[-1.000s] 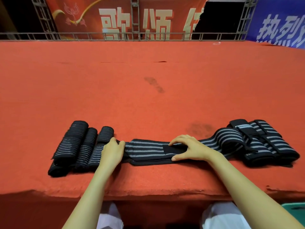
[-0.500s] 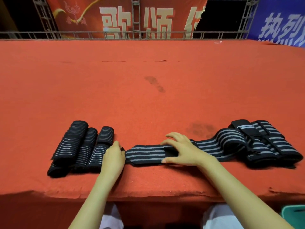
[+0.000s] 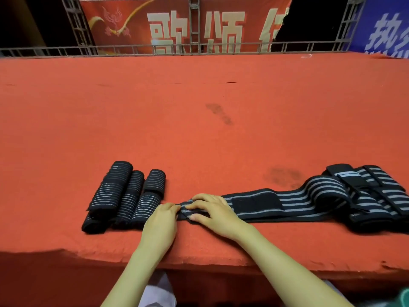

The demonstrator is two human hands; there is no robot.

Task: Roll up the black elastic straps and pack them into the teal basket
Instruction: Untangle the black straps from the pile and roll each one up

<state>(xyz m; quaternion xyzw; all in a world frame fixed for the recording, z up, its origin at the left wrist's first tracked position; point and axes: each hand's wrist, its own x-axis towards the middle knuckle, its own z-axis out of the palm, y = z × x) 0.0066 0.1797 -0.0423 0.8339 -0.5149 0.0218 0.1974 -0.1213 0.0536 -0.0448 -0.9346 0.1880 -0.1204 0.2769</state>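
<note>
Right hand (image 3: 215,214) slid left, one strap (image 3: 287,202) (three rolls (image 3: 132,196))

Across the far side hangs a red banner (image 3: 243,9) with big cream characters. The first two read 歌颂. A third follows, but it is torn off at the banner's ragged right edge, leaving only its left strokes, so I cannot tell which it is. A metal truss (image 3: 194,25) stands upright between 歌 and 颂, and a rail (image 3: 132,49) crosses their feet. At the banner's left end is a gold swirl emblem (image 3: 115,21) with small characters beneath it, too small to read. Off to the right is a blue banner (image 3: 374,9) with white characters. The first looks like 热, and the next is cut by the picture's edge.
</note>
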